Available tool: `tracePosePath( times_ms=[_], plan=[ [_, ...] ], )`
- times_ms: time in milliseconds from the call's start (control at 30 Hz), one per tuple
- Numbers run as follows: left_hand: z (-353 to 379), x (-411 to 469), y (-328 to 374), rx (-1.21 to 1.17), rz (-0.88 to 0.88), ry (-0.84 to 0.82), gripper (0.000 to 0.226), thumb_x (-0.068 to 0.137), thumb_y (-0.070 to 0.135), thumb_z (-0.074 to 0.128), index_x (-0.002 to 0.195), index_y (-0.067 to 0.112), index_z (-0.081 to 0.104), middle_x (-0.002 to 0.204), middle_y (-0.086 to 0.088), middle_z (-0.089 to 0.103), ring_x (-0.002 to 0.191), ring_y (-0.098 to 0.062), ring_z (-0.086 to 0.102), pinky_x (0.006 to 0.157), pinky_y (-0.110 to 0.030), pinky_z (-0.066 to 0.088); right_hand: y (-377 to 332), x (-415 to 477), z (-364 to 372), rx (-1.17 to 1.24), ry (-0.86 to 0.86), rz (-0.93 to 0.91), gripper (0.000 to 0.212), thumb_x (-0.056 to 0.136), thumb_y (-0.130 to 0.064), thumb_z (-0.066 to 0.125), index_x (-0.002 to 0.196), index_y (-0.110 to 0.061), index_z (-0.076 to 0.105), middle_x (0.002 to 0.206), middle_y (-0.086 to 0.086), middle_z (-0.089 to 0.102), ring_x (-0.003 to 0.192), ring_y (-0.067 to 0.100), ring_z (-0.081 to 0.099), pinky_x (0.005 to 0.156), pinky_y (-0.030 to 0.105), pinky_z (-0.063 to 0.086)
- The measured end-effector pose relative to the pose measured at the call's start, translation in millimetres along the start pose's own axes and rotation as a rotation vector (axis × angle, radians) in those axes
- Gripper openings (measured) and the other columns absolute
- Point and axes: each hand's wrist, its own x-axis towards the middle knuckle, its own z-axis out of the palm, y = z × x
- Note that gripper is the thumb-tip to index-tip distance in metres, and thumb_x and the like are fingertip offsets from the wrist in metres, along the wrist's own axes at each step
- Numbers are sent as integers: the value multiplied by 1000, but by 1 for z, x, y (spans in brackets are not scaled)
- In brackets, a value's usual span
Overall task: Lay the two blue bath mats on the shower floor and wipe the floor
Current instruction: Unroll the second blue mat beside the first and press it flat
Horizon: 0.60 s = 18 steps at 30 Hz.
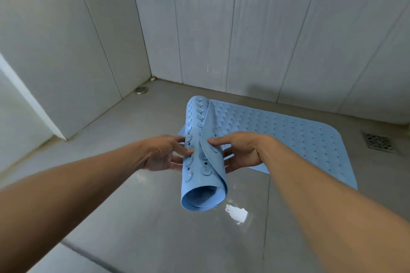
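A rolled blue bath mat (203,175) with suction cups on its outer side hangs in the air over the shower floor (137,217). My left hand (163,153) grips the roll from the left, thumb on top and fingers beneath. My right hand (238,150) pinches the loose outer flap from the right. A second blue bath mat (292,137) lies flat on the floor behind and to the right, near the back wall.
A round metal drain (140,90) sits in the far left corner. A square drain grate (379,142) is at the right, beyond the flat mat. Tiled walls (221,29) close the back and left. The grey floor is glossy, with a bright reflection (236,213).
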Motion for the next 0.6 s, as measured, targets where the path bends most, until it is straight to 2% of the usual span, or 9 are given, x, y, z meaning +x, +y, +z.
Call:
tracePosePath(
  times_ms=[100,200,333,433,500,600],
  plan=[
    [2,5,-19,29,-10,-74,51,84,-2,69,129,22,64,127,1,69,107,-25,68,90,-38,54,34,-7,12,78,121,-24,47,87,-22,77,128,-6,59,120,19,61,97,34,66,74,45,61],
    [5,9,-40,110,-43,-140,52,88,-6,64,130,26,63,125,6,70,107,-17,66,84,-30,52,73,-11,27,150,211,4,40,85,-18,78,121,-5,66,114,18,67,93,33,68,79,49,61],
    [12,16,-59,176,-100,-225,55,88,-9,63,132,25,60,125,5,70,106,-15,67,76,-26,54,109,-17,42,188,321,2,50,83,-15,81,127,-13,60,116,16,71,96,33,70,78,51,61],
    [16,18,-75,220,-168,-285,59,87,-11,64,134,24,57,127,7,69,114,-16,66,86,-32,55,133,-27,52,223,319,-5,54,83,-10,80,128,-27,56,113,7,74,100,28,71,74,44,60],
    [15,19,-89,217,-205,-327,62,87,-15,61,135,23,55,130,5,68,117,-21,66,96,-40,54,149,-29,58,243,299,-2,56,85,-7,79,129,-32,55,113,0,75,108,26,69,86,49,58],
    [17,18,-108,212,-239,-340,63,86,-21,54,134,21,54,129,1,68,118,-25,66,103,-48,50,166,-25,67,271,322,24,74,79,-5,83,136,-35,48,121,-3,72,118,26,63,109,61,40]
  ],
)
